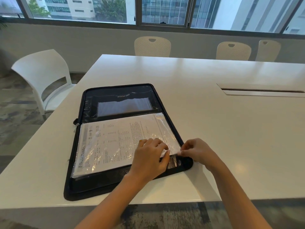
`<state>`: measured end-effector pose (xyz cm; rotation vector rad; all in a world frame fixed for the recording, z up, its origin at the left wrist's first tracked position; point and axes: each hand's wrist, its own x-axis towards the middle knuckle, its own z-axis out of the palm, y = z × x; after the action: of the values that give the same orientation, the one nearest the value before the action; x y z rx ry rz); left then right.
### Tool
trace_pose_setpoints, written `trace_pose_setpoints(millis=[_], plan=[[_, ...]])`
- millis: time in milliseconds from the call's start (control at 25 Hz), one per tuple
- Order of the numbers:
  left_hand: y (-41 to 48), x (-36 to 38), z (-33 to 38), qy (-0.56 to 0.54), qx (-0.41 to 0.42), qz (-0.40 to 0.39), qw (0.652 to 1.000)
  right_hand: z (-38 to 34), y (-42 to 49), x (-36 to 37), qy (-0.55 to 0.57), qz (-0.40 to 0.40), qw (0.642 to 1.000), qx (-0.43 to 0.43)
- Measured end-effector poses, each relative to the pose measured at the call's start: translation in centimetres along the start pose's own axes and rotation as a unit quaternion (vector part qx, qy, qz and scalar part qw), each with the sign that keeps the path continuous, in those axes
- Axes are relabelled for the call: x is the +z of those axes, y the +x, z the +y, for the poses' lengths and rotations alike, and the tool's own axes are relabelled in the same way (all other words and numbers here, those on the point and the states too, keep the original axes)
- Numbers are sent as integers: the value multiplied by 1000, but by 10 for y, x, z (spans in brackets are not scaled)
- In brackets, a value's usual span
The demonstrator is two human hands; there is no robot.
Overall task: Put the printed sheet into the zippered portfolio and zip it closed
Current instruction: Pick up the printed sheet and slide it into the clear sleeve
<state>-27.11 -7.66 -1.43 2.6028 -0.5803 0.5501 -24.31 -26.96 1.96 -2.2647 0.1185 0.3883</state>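
Note:
A black zippered portfolio [115,182] lies open and flat on the white table [231,129], its far half showing clear pockets. On its near half rests the printed sheet [107,146] inside a clear plastic sleeve [166,129]. My left hand [150,157] lies on the sheet's near right corner, fingers pinching the sleeve's edge. Just to the right, my right hand [196,151] pinches the same corner of the sleeve at the portfolio's right rim. The metal zipper pull [75,128] sits at the portfolio's left edge, by the spine.
A white chair [44,80] stands at the table's left side, and three more chairs [152,47] line the far edge under the windows. A cable slot [262,90] is set into the table at the right. The table's near edge runs just below the portfolio.

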Motion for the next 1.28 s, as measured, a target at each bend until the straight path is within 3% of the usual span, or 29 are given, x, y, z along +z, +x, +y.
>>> trace_pose_setpoints(millis=[120, 200, 360, 680, 840, 1080, 1160, 1280], plan=[[-12, -13, -32, 33, -2, -117, 993, 16, -20, 6, 13, 11, 999, -40], [-18, -20, -47, 67, 23, -182, 981, 25, -27, 13, -56, 24, 994, -90], [-16, -21, -51, 92, 44, -237, 966, 35, -16, 13, -137, 41, 983, -114], [7, -12, -40, 93, 40, -269, 958, 54, 79, -42, -175, 91, 980, -8], [21, -6, -35, 81, 36, -296, 951, 42, 122, -55, -185, 117, 976, -12], [37, 19, -16, 88, 23, -290, 953, 7, 129, -19, -196, 294, 935, -17], [41, 27, -11, 91, 6, -276, 957, 6, 104, 9, -167, 280, 945, -36], [42, 33, -8, 85, -1, -265, 960, 20, 69, 38, -216, 230, 947, -68]])
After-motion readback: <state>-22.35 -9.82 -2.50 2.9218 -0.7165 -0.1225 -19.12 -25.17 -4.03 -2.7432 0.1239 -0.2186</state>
